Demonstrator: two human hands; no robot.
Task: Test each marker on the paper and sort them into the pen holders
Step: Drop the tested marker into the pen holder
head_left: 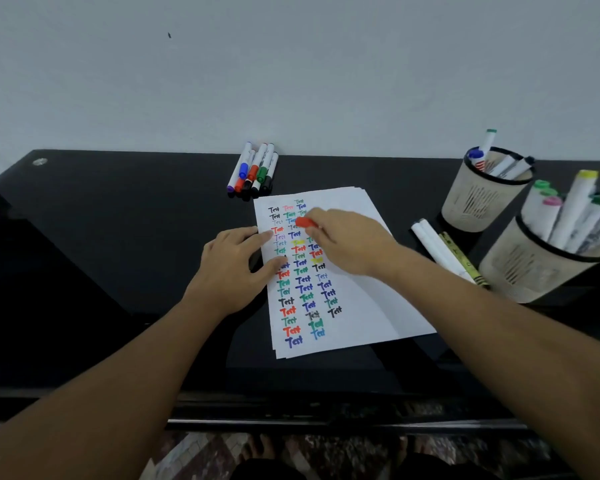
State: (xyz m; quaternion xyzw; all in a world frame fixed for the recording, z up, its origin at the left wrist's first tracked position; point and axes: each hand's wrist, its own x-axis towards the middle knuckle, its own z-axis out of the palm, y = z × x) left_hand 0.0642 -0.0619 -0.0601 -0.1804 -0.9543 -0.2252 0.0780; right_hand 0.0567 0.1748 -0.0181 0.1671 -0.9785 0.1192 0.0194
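My left hand [234, 268] lies flat, pinning the paper [354, 299] on the desk. My right hand [352, 242] grips a red marker [305, 222] over the top rows. It looks light, stiff and smooth, so I'd pinch mid-barrel.

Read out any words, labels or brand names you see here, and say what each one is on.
"Test": handwritten many times in columns, in black, red, green, blue and yellow, on the paper.
Print on the markers beyond the paper: too small to read.
Print on the yellow-green marker beside the pen holders: blurred, unreadable.
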